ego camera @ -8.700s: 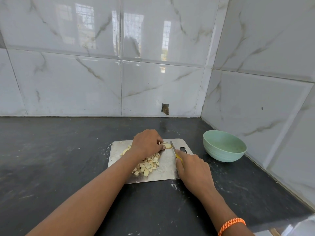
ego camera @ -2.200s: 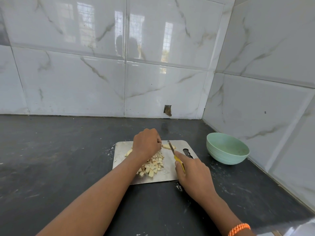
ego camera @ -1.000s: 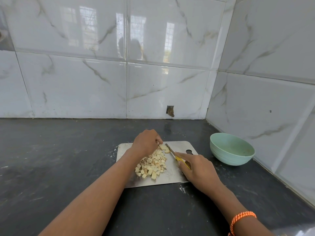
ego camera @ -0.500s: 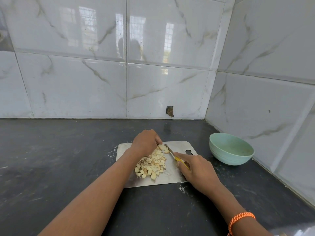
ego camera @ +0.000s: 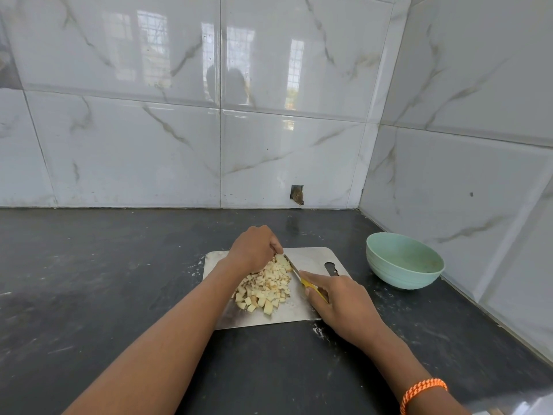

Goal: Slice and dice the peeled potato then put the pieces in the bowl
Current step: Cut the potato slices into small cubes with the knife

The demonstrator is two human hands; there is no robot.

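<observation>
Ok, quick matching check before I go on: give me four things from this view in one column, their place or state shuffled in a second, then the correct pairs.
Things:
1. knife
2. bowl
3. diced potato pieces
4. uncut potato piece

Place or state:
A. heaped on the steel cutting board
B. at the left hand's fingertips, beside the blade
C. gripped by the right hand, yellow handle
D. on the counter right of the board, no potato in it

Pairs: 1-C, 2-D, 3-A, 4-B

brushed metal cutting board (ego camera: 311, 259), matt dark counter (ego camera: 89, 265), glossy wall tiles (ego camera: 134, 151)
</observation>
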